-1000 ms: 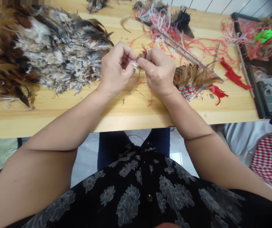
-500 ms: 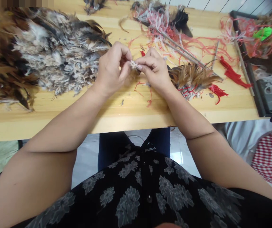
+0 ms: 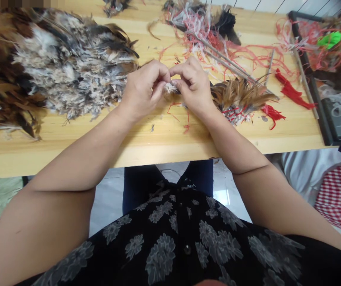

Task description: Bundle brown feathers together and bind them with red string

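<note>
A small tuft of feathers (image 3: 170,88) with a pale fluffy end is pinched between my two hands above the wooden table (image 3: 158,147). My left hand (image 3: 146,89) is closed on its left side, thumb and fingertips together. From the right, my right hand (image 3: 193,85) grips it with thumb and index finger, the knuckles curled. The fingertips of both hands nearly meet over the tuft and hide part of it. Just right of my right hand lies a pile of brown feather bunches (image 3: 242,95) tied with red thread. Thin red thread pieces (image 3: 186,127) lie below my hands.
A large heap of grey and brown feathers (image 3: 78,67) covers the table's left. Tangled pink and white strings (image 3: 194,24) and thin sticks (image 3: 230,61) lie behind my hands. Red thread bundles (image 3: 292,91) are at the right, beside a black-framed tray (image 3: 316,95).
The fingertips have shifted slightly, and the index fingers have come together above the tuft. Its pale end now sits a little lower.
</note>
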A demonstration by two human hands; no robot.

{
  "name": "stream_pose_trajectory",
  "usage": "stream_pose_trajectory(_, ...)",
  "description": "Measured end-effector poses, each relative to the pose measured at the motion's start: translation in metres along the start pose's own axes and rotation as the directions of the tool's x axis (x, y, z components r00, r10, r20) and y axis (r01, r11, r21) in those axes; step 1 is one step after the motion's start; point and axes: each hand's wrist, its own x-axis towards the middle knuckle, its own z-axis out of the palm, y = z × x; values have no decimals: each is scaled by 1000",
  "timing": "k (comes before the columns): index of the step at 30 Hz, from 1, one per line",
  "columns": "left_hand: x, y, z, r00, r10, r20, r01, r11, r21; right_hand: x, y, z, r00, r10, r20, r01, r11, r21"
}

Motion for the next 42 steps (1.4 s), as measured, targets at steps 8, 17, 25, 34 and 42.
stream_pose_trajectory(8, -2, 1, 2, 996, -57, -72, 48, 992, -119, -2, -28, -17, 997, 41, 70, -35, 996, -86)
stream_pose_trajectory(17, -4, -8, 3, 1000, 7, -12, -9, 990, -138, 1, -23, -14, 991, 100, 91, -89, 989, -115)
stream_pose_trajectory(25, -6, 13, -2, 988, -142, 53, 150, 960, -236, 1, -18, -7, 994, -3, 106, 8, 999, -47)
stream_pose_trajectory(34, -3, 20, -4, 988, -146, 54, 155, 959, -237, 8, -5, -13, 997, 59, 40, -55, 993, -105)
stream_pose_trajectory(42, 0, 0, 3, 997, -61, 37, 68, 971, -229, 8, -9, -23, 997, 74, 28, -70, 991, -113)
